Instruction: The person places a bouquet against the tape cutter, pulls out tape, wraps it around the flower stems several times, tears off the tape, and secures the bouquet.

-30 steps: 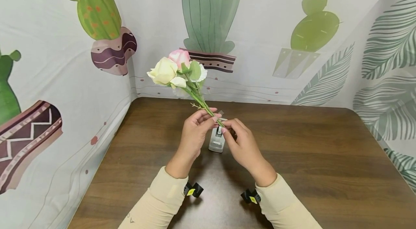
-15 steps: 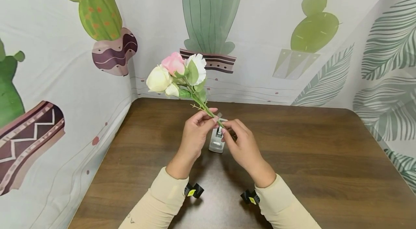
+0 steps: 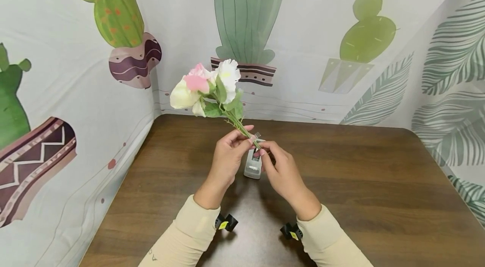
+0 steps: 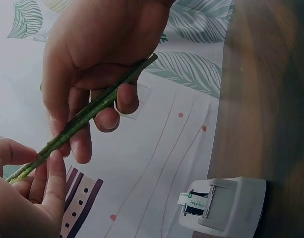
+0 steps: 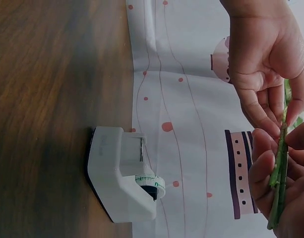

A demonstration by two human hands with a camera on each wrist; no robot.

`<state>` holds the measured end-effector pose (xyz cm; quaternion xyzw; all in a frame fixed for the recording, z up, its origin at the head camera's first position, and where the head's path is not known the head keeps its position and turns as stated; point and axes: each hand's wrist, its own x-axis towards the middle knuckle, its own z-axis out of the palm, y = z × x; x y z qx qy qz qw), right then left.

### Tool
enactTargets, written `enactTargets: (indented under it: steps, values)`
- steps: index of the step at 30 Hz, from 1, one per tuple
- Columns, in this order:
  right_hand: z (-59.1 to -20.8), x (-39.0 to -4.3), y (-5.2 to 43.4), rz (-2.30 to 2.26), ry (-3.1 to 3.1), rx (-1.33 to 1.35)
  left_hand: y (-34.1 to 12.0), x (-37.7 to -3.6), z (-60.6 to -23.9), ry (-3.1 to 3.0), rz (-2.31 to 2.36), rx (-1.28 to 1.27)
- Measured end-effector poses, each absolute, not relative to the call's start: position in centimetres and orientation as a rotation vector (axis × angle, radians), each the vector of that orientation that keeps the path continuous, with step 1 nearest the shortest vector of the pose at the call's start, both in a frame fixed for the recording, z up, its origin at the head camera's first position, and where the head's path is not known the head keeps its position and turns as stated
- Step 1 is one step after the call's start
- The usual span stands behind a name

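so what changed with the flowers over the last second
The flower bunch turned about its stems: the pink bloom swung to the near left and the white one came round to the top right. The left hand and right hand kept their pinch on the stems in the same spot. The tape dispenser and table stayed put.

You see: brown wooden table (image 3: 360,182) | cactus-print backdrop (image 3: 246,14) behind | leaf-print cloth (image 3: 454,69) at right
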<state>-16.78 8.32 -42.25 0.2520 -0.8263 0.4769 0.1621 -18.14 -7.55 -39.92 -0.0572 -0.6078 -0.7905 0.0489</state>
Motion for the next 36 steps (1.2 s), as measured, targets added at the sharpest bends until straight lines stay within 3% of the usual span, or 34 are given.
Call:
enactTargets:
  steps: [36]
  values:
    - [-42.16,-16.78,8.27,1.35,-2.287,0.7,-7.3,-17.93,-40.0,-1.75,-2.473,-0.151]
